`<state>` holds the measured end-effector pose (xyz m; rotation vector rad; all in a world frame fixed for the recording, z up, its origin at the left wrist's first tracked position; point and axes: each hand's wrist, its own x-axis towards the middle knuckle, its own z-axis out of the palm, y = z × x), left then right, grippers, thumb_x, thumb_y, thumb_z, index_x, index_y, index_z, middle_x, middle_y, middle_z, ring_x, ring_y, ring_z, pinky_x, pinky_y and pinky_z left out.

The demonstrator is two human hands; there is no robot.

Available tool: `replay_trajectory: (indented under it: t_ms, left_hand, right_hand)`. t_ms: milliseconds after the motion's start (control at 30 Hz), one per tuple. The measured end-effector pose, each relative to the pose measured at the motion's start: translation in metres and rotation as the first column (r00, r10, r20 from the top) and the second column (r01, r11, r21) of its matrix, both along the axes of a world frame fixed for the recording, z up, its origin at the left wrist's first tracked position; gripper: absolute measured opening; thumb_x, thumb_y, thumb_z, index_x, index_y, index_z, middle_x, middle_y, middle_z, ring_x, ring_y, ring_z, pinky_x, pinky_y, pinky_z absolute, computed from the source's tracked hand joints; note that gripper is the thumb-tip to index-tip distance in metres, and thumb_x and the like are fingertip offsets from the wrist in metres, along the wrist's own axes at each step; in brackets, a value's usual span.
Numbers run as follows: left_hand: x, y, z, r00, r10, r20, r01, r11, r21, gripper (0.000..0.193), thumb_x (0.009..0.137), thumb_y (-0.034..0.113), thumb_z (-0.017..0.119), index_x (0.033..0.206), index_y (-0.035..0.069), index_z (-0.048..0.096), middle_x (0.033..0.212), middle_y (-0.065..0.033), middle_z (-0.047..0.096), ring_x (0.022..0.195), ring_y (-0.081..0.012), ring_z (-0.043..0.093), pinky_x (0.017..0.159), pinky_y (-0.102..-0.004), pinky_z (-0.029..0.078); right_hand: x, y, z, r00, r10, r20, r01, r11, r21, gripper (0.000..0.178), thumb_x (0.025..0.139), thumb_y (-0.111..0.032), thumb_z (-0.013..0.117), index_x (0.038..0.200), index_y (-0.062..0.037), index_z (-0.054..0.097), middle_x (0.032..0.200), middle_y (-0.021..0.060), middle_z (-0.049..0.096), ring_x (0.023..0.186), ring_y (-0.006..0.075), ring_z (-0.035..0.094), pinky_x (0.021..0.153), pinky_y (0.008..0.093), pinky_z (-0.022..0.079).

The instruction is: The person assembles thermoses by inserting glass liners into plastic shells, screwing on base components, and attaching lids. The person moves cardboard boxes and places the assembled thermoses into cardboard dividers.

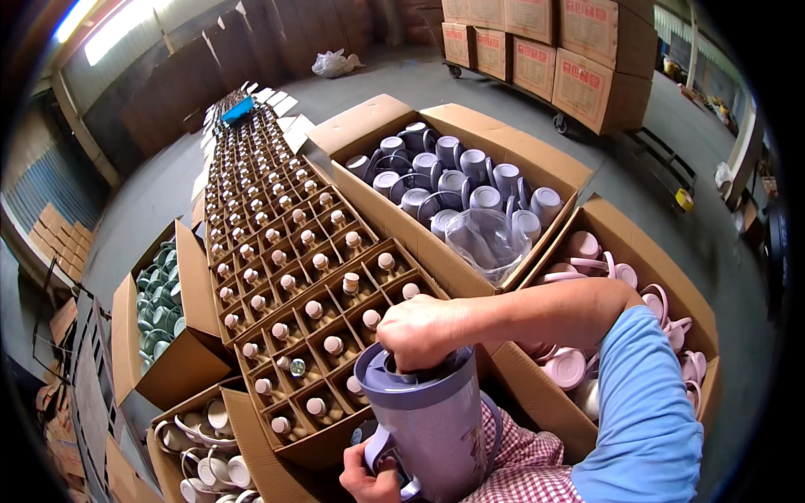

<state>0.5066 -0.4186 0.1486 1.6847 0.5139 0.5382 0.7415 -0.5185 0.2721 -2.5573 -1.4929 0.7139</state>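
A lavender jug-shaped flask shell point(432, 440) with a darker purple rim stands upright, slightly tilted, in front of me. My left hand point(369, 479) is closed around its handle at the lower left. From above, my right hand point(417, 331) reaches into the round mouth with curled fingers; the fingertips and anything they grip are hidden inside. Just beyond is a partitioned carton point(369, 239) with several bottle-like pieces in its cells, their necks topped with pale pink caps. One cell near the front shows a greenish, shiny top point(298, 366).
Open cartons surround me: purple cups or lids with a clear plastic bag point(488, 239) ahead right, pink ones point(566, 367) at right, green ones point(159, 302) and white ones point(220, 469) at left. A blue tray point(237, 111) sits far along the row. Stacked boxes point(587, 88) stand on a cart.
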Motion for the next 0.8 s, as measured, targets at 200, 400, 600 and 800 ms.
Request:
replay_trajectory:
  t_ms: [200,400,600,800]
  left_hand:
    - [0.001,0.044,-0.015,1.000,-0.002,0.006,0.004,0.947,-0.321,0.019,0.062,-0.003,0.058,0.078,0.003,0.049,0.061,-0.0008,0.051,0.041,-0.0072,0.043,0.037,-0.0201,0.033]
    - [-0.013,0.058,-0.023,1.000,-0.024,-0.002,0.022,0.931,-0.364,0.025,0.061,-0.003,0.062,0.083,0.001,0.050,0.059,-0.0062,0.054,0.041,-0.0109,0.046,0.039,-0.0214,0.036]
    - [0.017,0.104,-0.031,0.878,-0.199,0.435,0.466,0.567,-0.680,0.045,0.065,0.006,0.050,0.109,-0.005,0.052,0.106,-0.0191,0.060,0.090,-0.0277,0.063,0.078,-0.0389,0.054]
    - [0.148,0.122,-0.052,0.918,-0.231,0.323,0.393,0.645,-0.655,0.075,0.089,0.011,0.058,0.148,0.012,0.012,0.137,-0.0217,0.041,0.124,-0.0324,0.045,0.096,-0.0404,0.046]
  right_hand:
    - [0.046,-0.004,0.001,0.951,-0.184,-0.249,0.295,0.784,0.546,0.026,0.072,-0.025,0.073,0.087,-0.0044,0.071,0.081,0.0141,0.069,0.074,0.0194,0.067,0.070,0.0305,0.053]
    - [0.205,-0.135,-0.131,0.446,-0.773,0.452,0.760,0.594,0.266,0.095,0.053,-0.032,0.081,0.137,-0.0103,0.042,0.145,0.0134,0.035,0.136,0.0367,0.027,0.109,0.0462,0.027]
    - [0.209,-0.109,-0.210,0.558,-0.830,0.001,0.626,0.421,0.656,0.023,0.083,-0.027,0.059,0.090,-0.0050,0.064,0.076,0.0120,0.065,0.069,0.0281,0.064,0.064,0.0427,0.049]
    - [0.068,0.073,-0.116,0.340,-0.017,-0.940,0.829,0.477,0.291,0.012,0.089,-0.017,0.060,0.088,-0.0050,0.060,0.073,0.0017,0.060,0.059,0.0099,0.057,0.051,0.0232,0.048]
